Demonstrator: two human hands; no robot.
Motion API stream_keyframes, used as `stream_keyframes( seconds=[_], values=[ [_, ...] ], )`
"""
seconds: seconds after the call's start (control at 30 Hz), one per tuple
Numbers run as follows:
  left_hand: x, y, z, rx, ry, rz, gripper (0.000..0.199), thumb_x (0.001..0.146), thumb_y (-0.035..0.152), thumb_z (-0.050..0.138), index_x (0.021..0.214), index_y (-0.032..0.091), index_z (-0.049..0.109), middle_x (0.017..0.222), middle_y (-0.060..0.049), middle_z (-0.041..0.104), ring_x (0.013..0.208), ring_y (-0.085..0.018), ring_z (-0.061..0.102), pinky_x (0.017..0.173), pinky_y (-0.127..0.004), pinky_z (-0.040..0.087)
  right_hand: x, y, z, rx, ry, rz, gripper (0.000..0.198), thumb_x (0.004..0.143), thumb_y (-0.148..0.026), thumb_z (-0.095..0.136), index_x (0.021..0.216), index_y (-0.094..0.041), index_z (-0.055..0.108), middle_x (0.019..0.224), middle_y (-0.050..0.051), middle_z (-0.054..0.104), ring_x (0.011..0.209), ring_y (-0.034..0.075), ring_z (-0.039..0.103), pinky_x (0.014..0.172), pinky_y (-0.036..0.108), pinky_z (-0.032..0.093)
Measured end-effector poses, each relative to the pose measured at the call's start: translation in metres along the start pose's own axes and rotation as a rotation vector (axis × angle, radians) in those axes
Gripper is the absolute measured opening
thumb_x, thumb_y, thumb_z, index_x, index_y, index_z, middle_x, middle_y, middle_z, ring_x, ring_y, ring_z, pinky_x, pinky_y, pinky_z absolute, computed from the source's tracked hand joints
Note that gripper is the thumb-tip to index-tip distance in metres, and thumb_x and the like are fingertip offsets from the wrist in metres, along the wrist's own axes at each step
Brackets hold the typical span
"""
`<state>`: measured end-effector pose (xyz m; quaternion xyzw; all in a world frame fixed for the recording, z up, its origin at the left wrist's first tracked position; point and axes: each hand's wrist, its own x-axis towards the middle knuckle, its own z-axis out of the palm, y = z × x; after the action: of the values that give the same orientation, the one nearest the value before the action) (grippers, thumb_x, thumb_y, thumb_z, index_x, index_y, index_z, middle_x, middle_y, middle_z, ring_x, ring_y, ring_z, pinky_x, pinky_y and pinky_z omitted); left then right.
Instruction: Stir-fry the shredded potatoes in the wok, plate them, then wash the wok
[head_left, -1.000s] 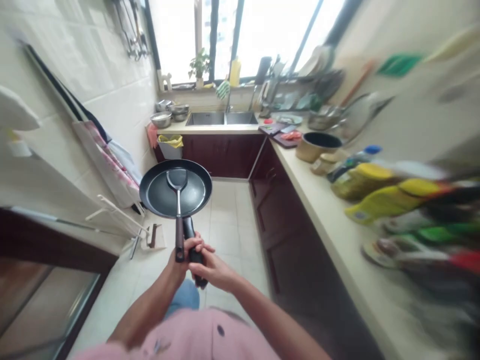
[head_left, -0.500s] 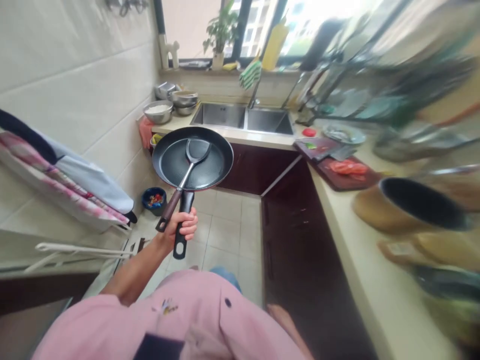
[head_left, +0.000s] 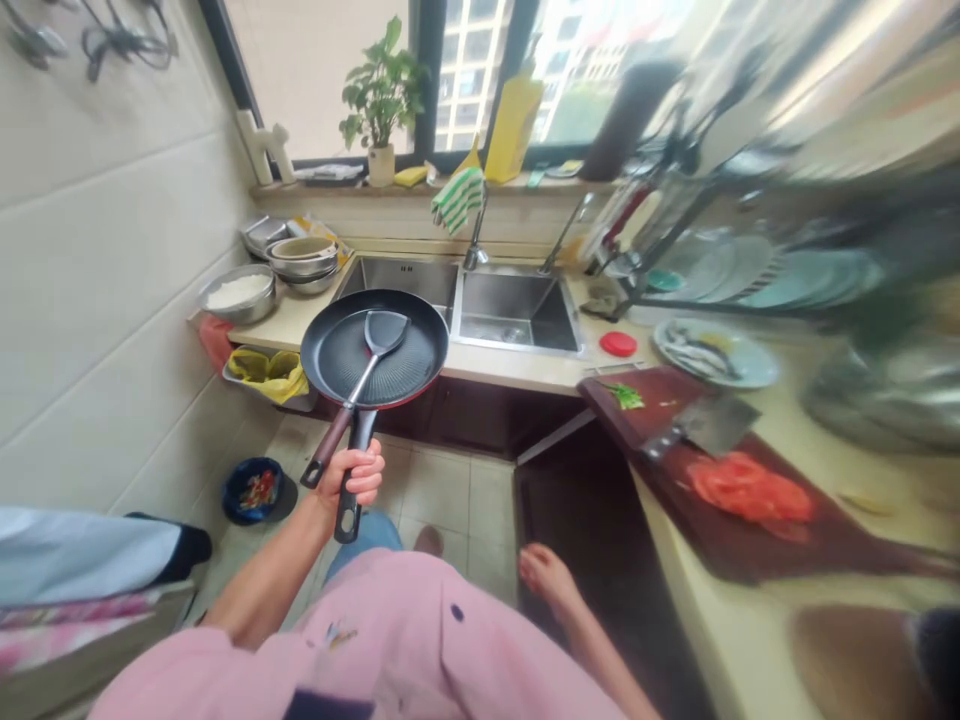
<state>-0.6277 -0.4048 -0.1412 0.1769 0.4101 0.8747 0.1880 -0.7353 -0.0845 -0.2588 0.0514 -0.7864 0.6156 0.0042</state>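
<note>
My left hand [head_left: 351, 474] is wrapped round the black handle of a frying pan [head_left: 330, 365], held level in front of the sink's near edge. Inside the pan rests a spatula [head_left: 386, 332], its metal blade flat on the bottom. The spatula's brown handle leans over the rim beside the pan handle, close to my thumb; whether the thumb presses on it I cannot tell. Low on the right, my right hand [head_left: 546, 575] hangs near the dark cabinet door with its fingers loosely curled and nothing visible in them.
A double sink [head_left: 517, 310] is set into the counter ahead. To the right lies a cutting board [head_left: 731, 545] with a cleaver [head_left: 712, 424] and sliced red food [head_left: 750, 488]. Metal bowls [head_left: 238, 292] stand on the left, above a yellow-lined bin [head_left: 266, 372]. A bucket [head_left: 255, 490] is on the floor.
I have moved forward, so the sink and cutting board appear nearer. The pan and spatula came along in my left hand. My right hand has come into fuller view.
</note>
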Motion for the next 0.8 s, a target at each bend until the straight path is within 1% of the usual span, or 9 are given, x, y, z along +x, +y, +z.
stream_keyframes(
  seconds=[0.07,0.17,0.23,0.37,0.5,0.57,0.67,0.73,0.8],
  values=[
    [0.031,0.016,-0.001,-0.009,0.001,-0.014,0.022,0.079,0.017,0.062,0.072,0.019,0.041,0.05,0.011,0.027,0.033,-0.003,0.019,0.034,-0.016,0.034,0.041,-0.021,-0.018,-0.04,0.004,0.027,0.037,0.093,-0.04,0.056,0.118,-0.013,0.057,0.106,0.009,0.062,0.089,0.016,0.062,0.072,0.032,0.056],
    [0.077,0.042,-0.012,-0.005,-0.009,-0.056,0.024,0.078,0.017,0.063,0.071,0.019,0.04,0.05,0.011,0.028,0.033,-0.004,0.021,0.034,-0.017,0.035,0.115,-0.068,-0.039,-0.1,0.017,0.001,0.042,0.091,-0.037,0.055,0.123,-0.01,0.051,0.087,0.005,0.062,0.063,0.01,0.058,0.054,0.022,0.048],
    [0.106,0.061,-0.024,0.001,-0.015,-0.079,0.025,0.077,0.017,0.063,0.071,0.019,0.04,0.05,0.011,0.029,0.033,-0.004,0.022,0.034,-0.017,0.036,0.17,-0.108,-0.049,-0.141,0.026,-0.079,0.051,0.086,-0.042,0.058,0.127,-0.014,0.049,0.085,0.004,0.063,0.061,0.01,0.059,0.051,0.02,0.046],
    [0.163,0.098,-0.052,0.007,-0.033,-0.088,0.025,0.077,0.019,0.064,0.072,0.02,0.04,0.049,0.011,0.03,0.032,-0.004,0.02,0.034,-0.018,0.038,0.275,-0.193,-0.065,-0.289,0.108,-0.211,0.06,0.075,-0.049,0.065,0.124,-0.016,0.053,0.088,0.006,0.066,0.069,0.016,0.064,0.058,0.025,0.049],
    [0.211,0.132,-0.076,-0.012,-0.065,-0.107,0.022,0.078,0.019,0.064,0.074,0.019,0.042,0.049,0.01,0.034,0.032,-0.003,0.019,0.035,-0.017,0.04,0.367,-0.261,-0.075,-0.467,0.265,-0.254,0.061,0.076,-0.042,0.066,0.127,-0.012,0.053,0.088,0.009,0.067,0.092,0.024,0.064,0.083,0.036,0.049],
    [0.23,0.146,-0.086,-0.015,-0.082,-0.127,0.021,0.079,0.02,0.064,0.074,0.019,0.043,0.049,0.01,0.036,0.032,-0.003,0.019,0.034,-0.017,0.04,0.408,-0.288,-0.075,-0.555,0.325,-0.26,0.065,0.079,-0.042,0.066,0.134,-0.011,0.048,0.1,0.013,0.067,0.105,0.028,0.06,0.093,0.039,0.045],
    [0.252,0.161,-0.097,-0.008,-0.072,-0.141,0.019,0.08,0.02,0.063,0.076,0.019,0.044,0.048,0.01,0.038,0.031,-0.003,0.021,0.035,-0.018,0.041,0.464,-0.32,-0.07,-0.748,0.364,-0.211,0.073,0.082,-0.044,0.065,0.14,-0.008,0.039,0.121,0.021,0.059,0.116,0.03,0.055,0.096,0.038,0.043],
    [0.263,0.165,-0.1,-0.014,-0.042,-0.132,0.017,0.081,0.02,0.062,0.078,0.02,0.045,0.048,0.01,0.038,0.031,-0.003,0.022,0.035,-0.018,0.041,0.496,-0.337,-0.065,-0.829,0.351,-0.159,0.079,0.081,-0.047,0.066,0.143,-0.008,0.034,0.13,0.023,0.054,0.119,0.031,0.054,0.096,0.037,0.044],
    [0.272,0.165,-0.1,-0.023,-0.012,-0.118,0.015,0.081,0.019,0.061,0.08,0.02,0.045,0.048,0.01,0.038,0.031,-0.004,0.023,0.035,-0.018,0.041,0.524,-0.348,-0.059,-0.842,0.309,-0.116,0.084,0.079,-0.048,0.069,0.143,-0.008,0.033,0.13,0.024,0.054,0.117,0.031,0.056,0.093,0.038,0.045]
  ],
)
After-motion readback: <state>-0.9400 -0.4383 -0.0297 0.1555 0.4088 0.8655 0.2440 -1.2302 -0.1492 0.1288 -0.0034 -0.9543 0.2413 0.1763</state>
